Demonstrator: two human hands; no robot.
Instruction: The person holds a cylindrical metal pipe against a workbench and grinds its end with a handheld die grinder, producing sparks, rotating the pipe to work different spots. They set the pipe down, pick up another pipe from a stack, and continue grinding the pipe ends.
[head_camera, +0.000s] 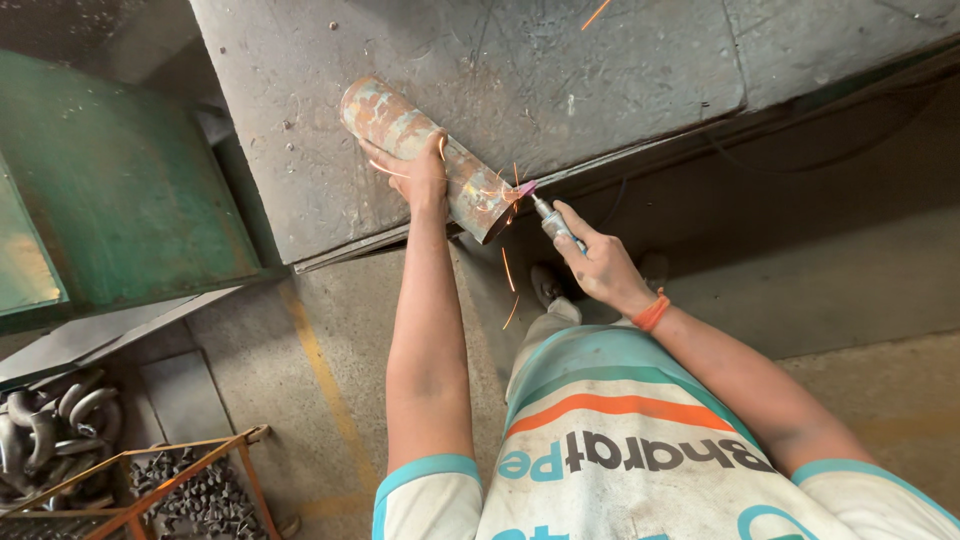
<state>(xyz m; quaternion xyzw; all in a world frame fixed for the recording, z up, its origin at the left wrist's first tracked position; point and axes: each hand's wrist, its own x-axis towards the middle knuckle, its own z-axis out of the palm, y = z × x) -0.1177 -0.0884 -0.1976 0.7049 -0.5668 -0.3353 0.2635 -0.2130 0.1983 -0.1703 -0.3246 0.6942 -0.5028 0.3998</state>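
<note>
Upper centre of the frame: my left hand (420, 172), arm extended, fingers clamped over the rusty pipe (425, 155) on the steel table (620, 70). Right of it, my right hand (600, 262) grips the die grinder (553, 222), tip sparking at the pipe's end.

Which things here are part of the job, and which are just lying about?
In use:
left hand, steadying the rusty pipe
right hand, grip on the small grinder, sparking at the pipe's end
steel workbench

Lying about:
curved pipe bends
orange metal frame
green machine housing
</note>
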